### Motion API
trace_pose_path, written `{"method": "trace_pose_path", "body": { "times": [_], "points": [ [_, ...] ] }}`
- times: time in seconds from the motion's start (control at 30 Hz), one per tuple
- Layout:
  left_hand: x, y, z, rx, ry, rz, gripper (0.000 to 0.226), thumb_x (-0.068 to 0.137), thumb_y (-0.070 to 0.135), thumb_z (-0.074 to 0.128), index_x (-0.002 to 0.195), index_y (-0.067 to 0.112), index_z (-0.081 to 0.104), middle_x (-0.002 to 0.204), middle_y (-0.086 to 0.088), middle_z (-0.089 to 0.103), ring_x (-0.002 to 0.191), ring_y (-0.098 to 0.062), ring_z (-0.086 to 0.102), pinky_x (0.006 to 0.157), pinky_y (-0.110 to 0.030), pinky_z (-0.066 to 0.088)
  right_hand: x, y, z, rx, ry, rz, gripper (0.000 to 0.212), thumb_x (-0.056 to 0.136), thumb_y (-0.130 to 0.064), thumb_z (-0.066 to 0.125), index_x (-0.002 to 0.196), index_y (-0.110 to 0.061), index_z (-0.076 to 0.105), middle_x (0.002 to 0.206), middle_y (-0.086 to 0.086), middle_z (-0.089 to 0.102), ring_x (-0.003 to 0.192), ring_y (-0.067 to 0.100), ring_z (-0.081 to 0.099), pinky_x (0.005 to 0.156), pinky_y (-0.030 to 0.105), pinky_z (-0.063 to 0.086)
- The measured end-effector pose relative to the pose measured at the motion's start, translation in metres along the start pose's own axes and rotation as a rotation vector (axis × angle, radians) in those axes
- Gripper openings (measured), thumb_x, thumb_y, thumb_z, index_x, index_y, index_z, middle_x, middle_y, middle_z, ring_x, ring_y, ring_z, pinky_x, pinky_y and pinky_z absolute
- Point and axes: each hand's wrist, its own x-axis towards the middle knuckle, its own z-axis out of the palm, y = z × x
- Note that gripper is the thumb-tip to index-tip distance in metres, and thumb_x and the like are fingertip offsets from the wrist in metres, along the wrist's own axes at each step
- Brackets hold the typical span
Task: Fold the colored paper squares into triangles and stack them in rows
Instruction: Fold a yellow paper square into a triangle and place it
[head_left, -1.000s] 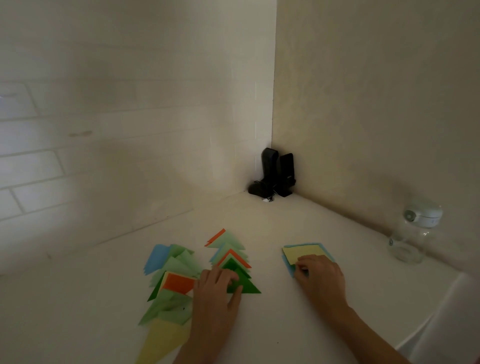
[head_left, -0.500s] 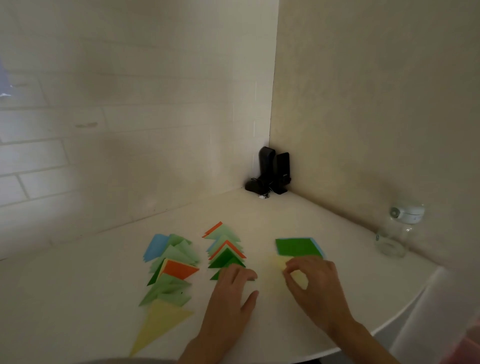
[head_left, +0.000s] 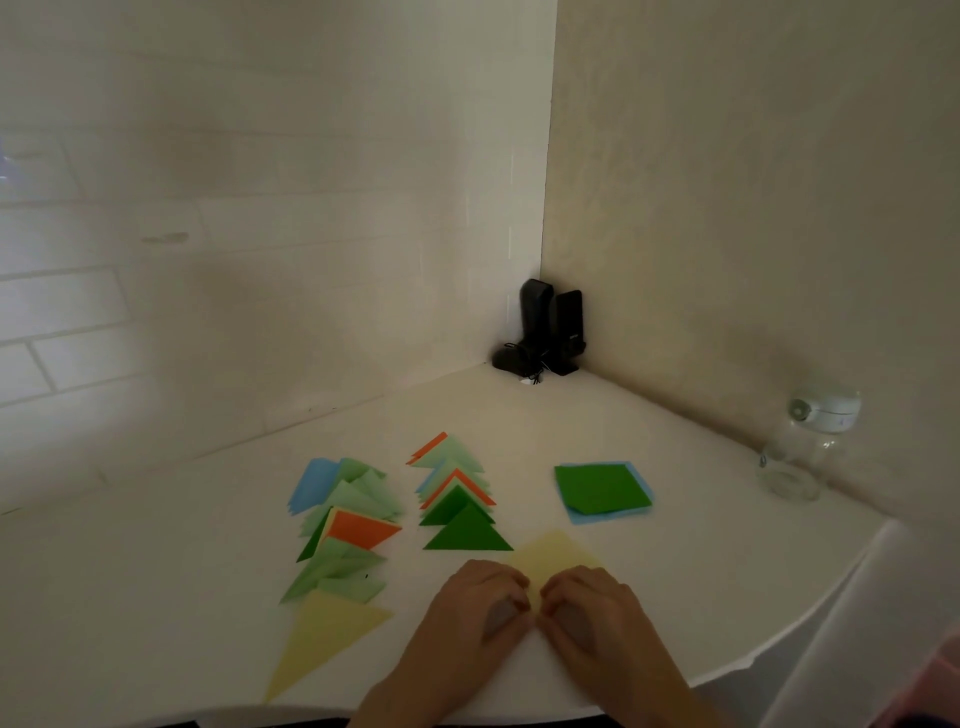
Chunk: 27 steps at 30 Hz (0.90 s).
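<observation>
Both hands met at the near edge of the desk (head_left: 701, 597), fingers curled, each grip pinching the near part of a yellow sheet (head_left: 558, 553): left hand (head_left: 480, 618), right hand (head_left: 597, 623). The sheet's far corner lay flat just beside a dark green triangle (head_left: 467, 535) ending the middle row (head_left: 454, 488). A left row (head_left: 345, 525) lay beside it; unfolded squares (head_left: 602, 491) sat farther right. A bottle (head_left: 802, 447) stood by the wall.

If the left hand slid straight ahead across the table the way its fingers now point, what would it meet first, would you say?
Probably the dark green triangle at the near end of the middle row; the left hand points up and slightly right, though the yellow sheet it holds lies close alongside.
</observation>
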Motion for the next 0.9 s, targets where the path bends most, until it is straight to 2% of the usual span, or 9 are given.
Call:
{"method": "trace_pose_path", "body": {
  "times": [0.2,0.3,0.37,0.43,0.53,0.63,0.73,0.8,0.9],
  "points": [
    [0.004,-0.002,0.001,-0.083,0.009,-0.113,0.01,0.074,0.036,0.069,0.078,0.029,0.064,0.099,0.021,0.062,0.1,0.002,0.053,0.087,-0.017,0.041,0.007,0.003,0.001,0.132,-0.041,0.083,0.011,0.071,-0.042,0.065,0.079,-0.036,0.06,0.085,-0.024,0.055,0.082,-0.005,0.055,0.069,0.029,0.05],
    [0.008,-0.003,0.004,-0.112,0.027,-0.18,0.014,0.067,0.04,0.069,0.074,0.028,0.067,0.094,0.021,0.064,0.096,0.002,0.055,0.083,-0.014,0.04,0.013,0.004,0.0,0.246,-0.031,0.14,0.021,0.062,-0.038,0.064,0.082,-0.042,0.062,0.083,-0.023,0.058,0.077,-0.007,0.058,0.069,0.015,0.048],
    [0.011,-0.004,0.005,-0.14,0.043,-0.205,0.016,0.064,0.04,0.07,0.074,0.028,0.067,0.09,0.019,0.065,0.092,0.001,0.057,0.081,-0.012,0.04,0.016,0.005,0.001,0.294,-0.032,0.167,0.026,0.06,-0.041,0.065,0.083,-0.052,0.06,0.09,-0.024,0.059,0.077,-0.006,0.058,0.069,0.008,0.044],
    [0.013,-0.002,0.006,-0.18,0.054,-0.228,0.016,0.062,0.038,0.07,0.073,0.027,0.067,0.087,0.018,0.065,0.089,0.0,0.058,0.079,-0.01,0.039,0.018,0.007,0.002,0.313,-0.069,0.185,0.029,0.059,-0.047,0.063,0.084,-0.058,0.056,0.093,-0.028,0.056,0.078,-0.003,0.057,0.07,0.013,0.045],
    [0.014,-0.001,0.007,-0.227,0.057,-0.251,0.015,0.059,0.034,0.071,0.072,0.027,0.068,0.084,0.017,0.066,0.087,-0.001,0.06,0.078,-0.011,0.041,0.02,0.008,-0.001,0.324,-0.123,0.207,0.029,0.055,-0.05,0.058,0.081,-0.061,0.054,0.082,-0.022,0.057,0.081,0.0,0.057,0.074,0.019,0.046],
    [0.015,-0.004,0.004,-0.24,0.011,-0.296,0.012,0.058,0.03,0.072,0.068,0.035,0.067,0.088,0.019,0.066,0.09,-0.001,0.06,0.079,-0.01,0.041,0.022,0.008,-0.007,0.373,-0.177,0.186,0.033,0.053,-0.042,0.056,0.083,-0.057,0.057,0.084,-0.016,0.058,0.084,-0.001,0.057,0.074,0.01,0.042],
    [0.015,-0.006,0.0,-0.225,-0.041,-0.334,0.023,0.059,0.024,0.072,0.072,0.041,0.065,0.093,0.023,0.065,0.094,0.002,0.058,0.082,-0.007,0.038,0.019,0.009,-0.013,0.344,-0.193,0.132,0.023,0.06,-0.035,0.059,0.08,-0.046,0.063,0.088,-0.013,0.06,0.087,-0.005,0.056,0.074,0.004,0.038],
    [0.014,-0.004,-0.002,-0.226,-0.052,-0.344,0.027,0.061,0.02,0.072,0.076,0.042,0.065,0.091,0.019,0.066,0.095,0.003,0.057,0.083,-0.008,0.038,0.016,0.01,-0.016,0.316,-0.199,0.106,0.022,0.066,-0.037,0.063,0.087,-0.039,0.066,0.091,-0.014,0.061,0.088,-0.007,0.057,0.076,0.003,0.038],
    [0.015,0.0,-0.007,-0.219,-0.108,-0.326,0.034,0.065,0.019,0.064,0.085,0.046,0.06,0.097,0.022,0.063,0.1,0.005,0.053,0.088,-0.008,0.037,0.011,0.009,-0.014,0.275,-0.17,0.11,0.022,0.068,-0.048,0.066,0.086,-0.037,0.068,0.093,-0.02,0.059,0.089,-0.008,0.056,0.079,0.006,0.039]
  ]
}}
